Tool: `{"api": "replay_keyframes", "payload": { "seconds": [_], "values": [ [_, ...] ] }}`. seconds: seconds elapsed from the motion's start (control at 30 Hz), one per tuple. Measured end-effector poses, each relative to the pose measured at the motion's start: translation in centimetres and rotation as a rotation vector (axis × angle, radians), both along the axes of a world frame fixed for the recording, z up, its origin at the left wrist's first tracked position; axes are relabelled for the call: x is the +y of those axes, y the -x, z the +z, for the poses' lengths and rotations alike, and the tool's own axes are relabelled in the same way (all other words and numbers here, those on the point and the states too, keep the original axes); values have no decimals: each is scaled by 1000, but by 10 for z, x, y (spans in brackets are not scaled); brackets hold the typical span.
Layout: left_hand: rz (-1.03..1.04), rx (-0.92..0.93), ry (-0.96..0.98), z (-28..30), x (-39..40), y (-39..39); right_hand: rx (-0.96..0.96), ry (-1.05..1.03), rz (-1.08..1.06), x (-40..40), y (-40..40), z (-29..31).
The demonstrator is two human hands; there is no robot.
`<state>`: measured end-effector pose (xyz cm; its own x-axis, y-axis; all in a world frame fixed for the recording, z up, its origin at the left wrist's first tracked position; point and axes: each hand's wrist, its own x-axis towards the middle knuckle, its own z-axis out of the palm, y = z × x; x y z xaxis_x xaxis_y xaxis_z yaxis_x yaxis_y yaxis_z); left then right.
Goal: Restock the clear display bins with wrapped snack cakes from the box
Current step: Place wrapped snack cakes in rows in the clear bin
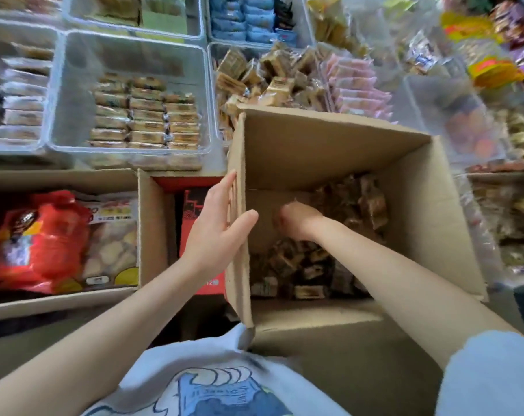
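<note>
Wrapped snack cakes [302, 265] lie loose in a heap at the bottom of the cardboard box [329, 145], and the right hand [296, 220] is down among them, so the step in hand looks like the pick-up inside the box. That hand is blurred and seen from the back; its fingers point downward out of sight, and I cannot tell whether they are clenched round a cake or only reaching. Cakes lie just beside and beneath the knuckles, more of them nearer the person and along the far right wall.

The left hand [221, 223] steadies the box: its fingers [229, 187] are straight and pressed flat against the outside of the left wall, while the thumb hooks over the edge to the inside, so the wall is held between thumb and palm.

Next, by my judgement, the right hand must close on a handful, rise clear of the deep walls without spilling, and carry it forward to a clear bin. The bin of brown wrapped cakes [263, 79] just beyond the far wall holds similar pieces and seems the likely target. To its left, a clear bin of neatly rowed cakes [143, 115] stands half filled. A red bag of snacks [44, 235] sits in another carton on the left.
</note>
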<state>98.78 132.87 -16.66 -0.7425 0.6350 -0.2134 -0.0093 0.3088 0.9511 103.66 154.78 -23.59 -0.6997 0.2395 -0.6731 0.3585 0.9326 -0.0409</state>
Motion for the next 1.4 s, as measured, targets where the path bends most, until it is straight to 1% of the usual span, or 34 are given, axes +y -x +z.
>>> {"api": "replay_keyframes", "payload": {
  "seconds": [0.1,0.17,0.23,0.3,0.33,0.4,0.43,0.5,0.6,0.63,0.7,0.73,0.87,0.9,0.93,0.97,1.03,1.13,1.23,1.33,1.4],
  "values": [
    [48,-28,-11,0,2,-5,-135,14,183,-2,-7,-36],
    [59,-27,-8,0,4,-6,-229,-47,318,-8,-15,-52],
    [70,-32,-6,1,5,-6,-281,-132,428,-15,-20,-65],
    [74,-35,-11,3,6,-7,-278,-176,462,-22,-25,-75],
    [74,-34,-14,3,6,-7,-262,-167,459,-22,-27,-77],
    [74,-36,-13,5,7,-8,-229,-82,403,-19,-30,-78],
    [75,-38,-10,6,8,-9,-209,-13,337,-14,-30,-76],
    [76,-41,-5,7,9,-9,-162,112,139,-1,-22,-62],
    [68,-46,3,7,12,-12,22,297,-174,24,-3,-14],
    [61,-53,8,7,13,-12,79,403,-291,30,0,5],
    [44,-63,17,6,14,-13,167,744,-526,35,-1,48],
    [38,-63,18,6,14,-13,211,920,-601,36,-4,68],
    [23,-59,6,3,11,-11,329,1537,-731,26,-16,122],
    [10,-59,10,3,10,-10,352,1645,-772,21,-15,131],
    [-9,-58,14,3,9,-7,386,1703,-804,15,-11,137],
    [-32,-55,16,3,7,-2,431,1708,-811,9,-5,142],
    [-62,-40,17,2,3,14,528,1637,-802,-3,13,150],
    [-12,41,46,-2,-9,54,630,1506,-790,-23,50,160],
    [28,243,175,-11,-28,110,695,1270,-730,-44,92,165],
    [74,444,372,-30,-54,181,760,945,-614,-62,139,164],
    [75,572,517,-46,-71,229,748,755,-536,-70,172,157]
  ]
}}
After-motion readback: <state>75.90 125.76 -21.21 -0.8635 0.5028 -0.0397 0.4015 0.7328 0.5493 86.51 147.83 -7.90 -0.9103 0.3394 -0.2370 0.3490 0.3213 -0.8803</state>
